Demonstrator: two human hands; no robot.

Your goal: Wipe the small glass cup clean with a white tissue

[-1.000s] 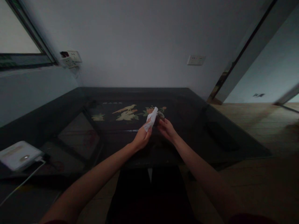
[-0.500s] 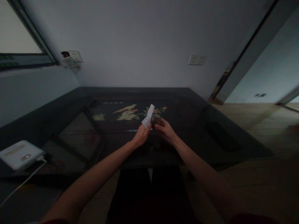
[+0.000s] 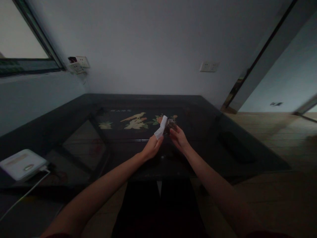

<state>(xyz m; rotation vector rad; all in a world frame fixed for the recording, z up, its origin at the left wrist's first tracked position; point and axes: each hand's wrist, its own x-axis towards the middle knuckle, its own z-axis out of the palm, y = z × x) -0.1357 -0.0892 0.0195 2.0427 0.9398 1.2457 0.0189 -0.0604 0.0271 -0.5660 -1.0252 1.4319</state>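
Both my hands are raised over the dark glass-topped table (image 3: 74, 132), close together. My left hand (image 3: 151, 148) is closed, pinching a folded white tissue (image 3: 161, 127) that sticks up from its fingers. My right hand (image 3: 178, 138) is closed round a small dark shiny object (image 3: 170, 124) that I cannot make out clearly. The tissue's upper end touches that object. Under the glass, behind my hands, lies a painted panel with birds and leaves (image 3: 135, 120).
A white device (image 3: 21, 163) with a white cable (image 3: 27, 193) lies at the table's left near corner. Wall sockets (image 3: 78, 63) sit at the left, another socket plate (image 3: 209, 66) on the back wall. Wooden floor (image 3: 272, 132) and a doorway lie to the right.
Both hands stay together over the table, shifting only slightly. The tissue has tilted and now rests against the small object in my right hand.
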